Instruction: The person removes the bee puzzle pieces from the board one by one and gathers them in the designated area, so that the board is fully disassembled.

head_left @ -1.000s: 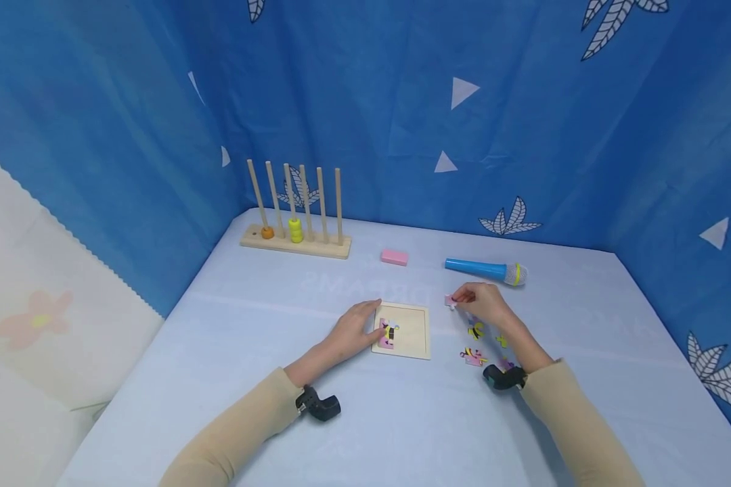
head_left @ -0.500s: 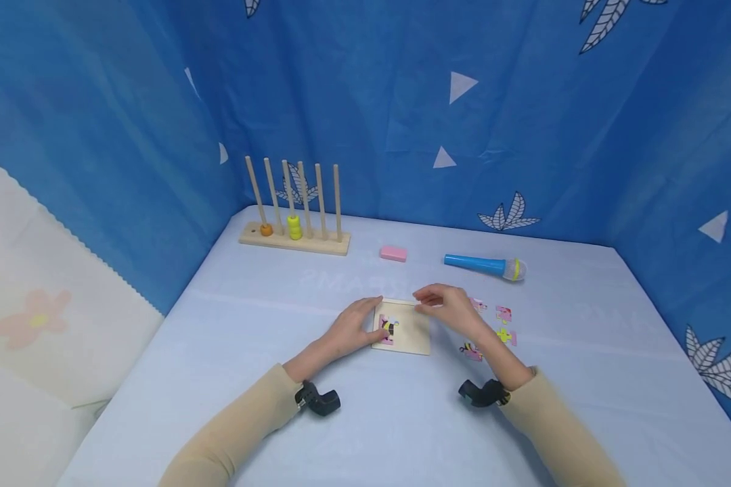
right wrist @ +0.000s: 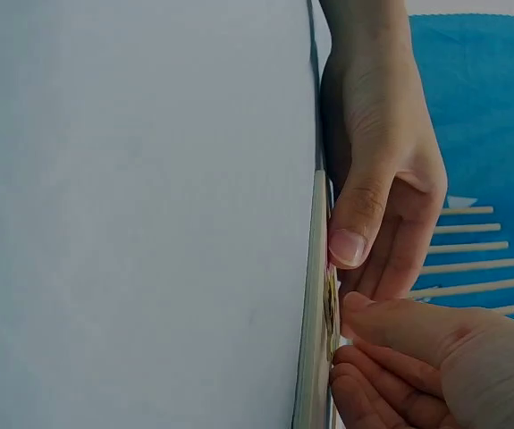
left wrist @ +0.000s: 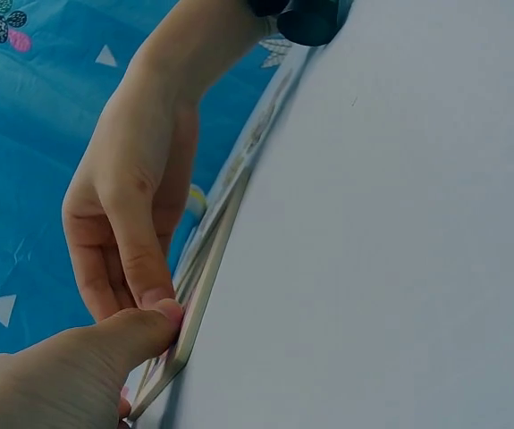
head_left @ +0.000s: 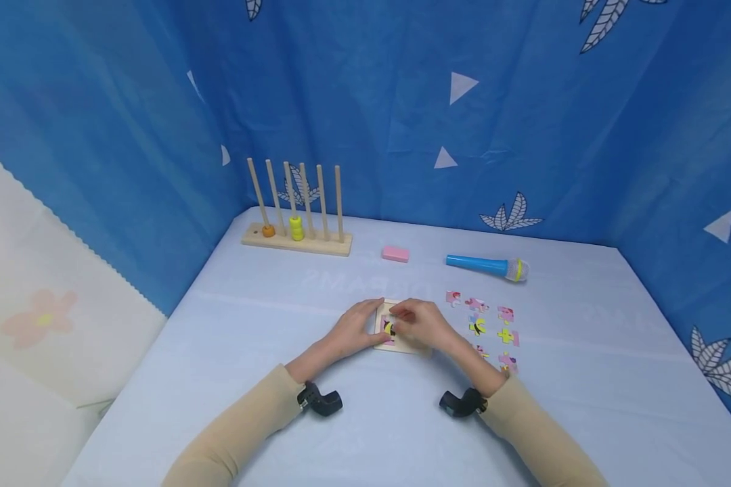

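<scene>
My left hand (head_left: 353,329) grips the left side of a small square wooden puzzle tray (head_left: 420,349), with its thumb (left wrist: 154,331) lying over the rim. Puzzle pieces (head_left: 388,330) with pink, yellow and black print lie along the tray's left side. The right hand (head_left: 423,323) is over the tray, thumb and fingertips close together at those pieces. From the right wrist view, the right thumb (right wrist: 364,306) and fingers (right wrist: 355,371) are at the tray's surface. Whether they pinch a piece is hidden. To the right, several loose puzzle pieces (head_left: 507,337) are spread on the table.
Behind the tray lie a pink block (head_left: 395,253) and a blue toy microphone (head_left: 481,265). A wooden peg stand (head_left: 317,245) with an orange bead and a few yellow-green beads is at the back left. A blue curtain (head_left: 371,101) hangs beyond the table's far edge.
My right hand has moved left, from a pink puzzle piece on the table to the tray. That pink piece lies where it was. The left hand has stayed on the tray.
</scene>
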`<state>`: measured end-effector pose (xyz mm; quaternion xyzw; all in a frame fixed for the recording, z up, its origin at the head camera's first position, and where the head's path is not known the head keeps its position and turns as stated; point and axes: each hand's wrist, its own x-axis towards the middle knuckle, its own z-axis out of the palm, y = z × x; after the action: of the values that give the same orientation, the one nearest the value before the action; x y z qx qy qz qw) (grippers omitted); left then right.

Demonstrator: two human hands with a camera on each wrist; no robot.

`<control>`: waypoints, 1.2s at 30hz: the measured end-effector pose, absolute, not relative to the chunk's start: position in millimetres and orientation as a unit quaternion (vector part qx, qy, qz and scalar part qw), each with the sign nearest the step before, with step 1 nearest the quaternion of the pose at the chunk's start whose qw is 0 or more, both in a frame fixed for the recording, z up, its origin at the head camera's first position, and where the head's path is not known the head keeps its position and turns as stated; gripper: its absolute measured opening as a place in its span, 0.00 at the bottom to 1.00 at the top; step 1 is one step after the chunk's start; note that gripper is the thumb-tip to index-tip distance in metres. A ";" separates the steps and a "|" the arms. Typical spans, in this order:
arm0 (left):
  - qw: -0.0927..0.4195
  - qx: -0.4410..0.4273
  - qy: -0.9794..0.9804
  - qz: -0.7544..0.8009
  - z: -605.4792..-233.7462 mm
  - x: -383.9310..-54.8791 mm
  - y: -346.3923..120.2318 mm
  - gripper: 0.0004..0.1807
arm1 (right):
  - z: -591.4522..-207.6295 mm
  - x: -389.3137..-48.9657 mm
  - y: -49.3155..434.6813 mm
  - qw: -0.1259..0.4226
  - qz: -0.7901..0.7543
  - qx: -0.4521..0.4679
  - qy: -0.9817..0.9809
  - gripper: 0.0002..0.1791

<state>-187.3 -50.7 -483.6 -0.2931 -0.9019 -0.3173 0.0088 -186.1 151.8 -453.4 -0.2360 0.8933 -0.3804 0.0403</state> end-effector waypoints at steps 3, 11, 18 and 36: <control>0.012 -0.293 -0.902 -0.316 -484.1 -187.8 -50.8 0.44 | -456.3 -186.2 150.6 0.034 -0.369 -0.246 0.896 0.17; 0.012 -0.294 -0.902 -0.317 -484.3 -189.0 -50.1 0.44 | -460.9 -188.3 148.9 -0.006 -0.355 -0.279 0.892 0.18; 0.006 -0.292 -0.904 -0.314 -484.8 -188.7 -50.0 0.44 | -462.8 -189.1 146.9 -0.028 -0.342 -0.296 0.891 0.18; 0.004 -0.293 -0.900 -0.323 -483.9 -188.5 -51.5 0.44 | -463.9 -191.1 147.5 -0.011 -0.350 -0.321 0.880 0.19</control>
<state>-188.5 -51.5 -483.9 -0.2928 -0.9000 -0.3228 0.0039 -191.1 147.5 -463.9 -0.3207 0.8800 -0.3501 -0.0113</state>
